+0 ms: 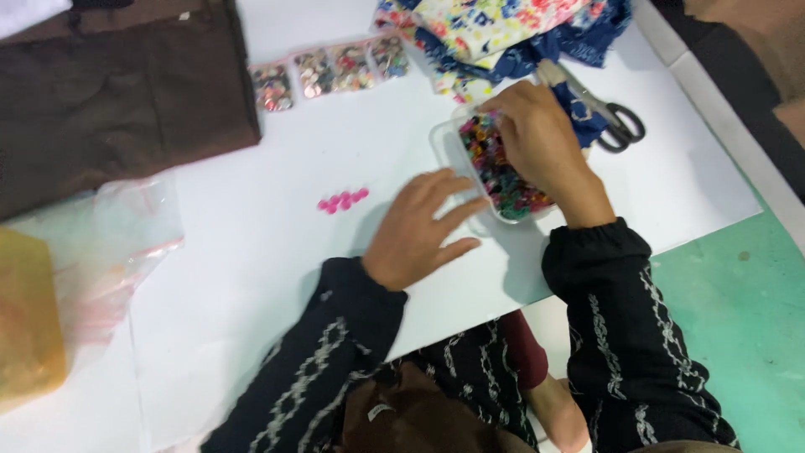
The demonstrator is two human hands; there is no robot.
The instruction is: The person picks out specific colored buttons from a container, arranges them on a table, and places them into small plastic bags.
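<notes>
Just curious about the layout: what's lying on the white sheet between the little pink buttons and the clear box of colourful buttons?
Only the left hand, its fingertips against the clear box. Toward the pink buttons the white sheet is bare, seen in the head view.

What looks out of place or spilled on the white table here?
A small cluster of pink beads lies loose on the white table, outside the clear container of mixed beads that both hands work at. Nothing looks damaged.
</notes>
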